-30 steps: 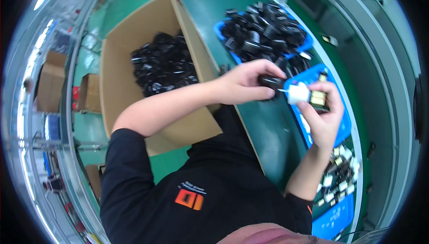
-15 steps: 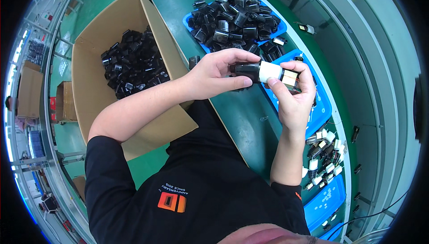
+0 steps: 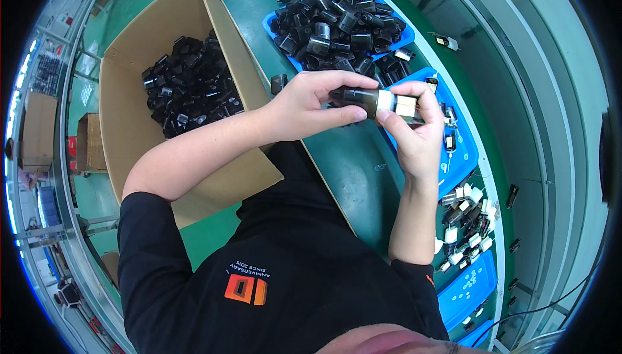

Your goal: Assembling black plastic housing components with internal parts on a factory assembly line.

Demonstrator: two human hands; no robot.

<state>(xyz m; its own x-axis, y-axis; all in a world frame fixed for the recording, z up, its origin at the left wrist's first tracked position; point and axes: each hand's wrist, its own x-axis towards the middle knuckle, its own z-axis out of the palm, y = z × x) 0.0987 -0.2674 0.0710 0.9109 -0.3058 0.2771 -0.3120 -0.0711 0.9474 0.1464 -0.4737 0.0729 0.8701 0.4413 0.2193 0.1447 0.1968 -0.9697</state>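
Note:
Between thumb and fingers, my left hand (image 3: 310,106) grips a glossy black plastic housing (image 3: 363,98) that lies roughly sideways, over the tabletop. From the right, my right hand (image 3: 416,143) pinches a small inner assembly (image 3: 406,106) with a white collar (image 3: 386,100) and a cream-coloured block. The white collar sits partly inside the housing's right-hand mouth, in line with it. My right fingers cover the far end of the assembly. A loose black housing (image 3: 278,83) stands on the table beside my left wrist.
An open cardboard box (image 3: 139,72) full of black housings stands left of the green table (image 3: 350,172). Blue trays hold heaped black housings (image 3: 343,26) and a few assemblies (image 3: 451,140). More white-and-black assemblies (image 3: 466,224) pile at the right, near another blue tray (image 3: 468,292).
My right hand has moved slightly left, toward my left hand. Less of the white collar shows now, as it sits deeper in the black housing.

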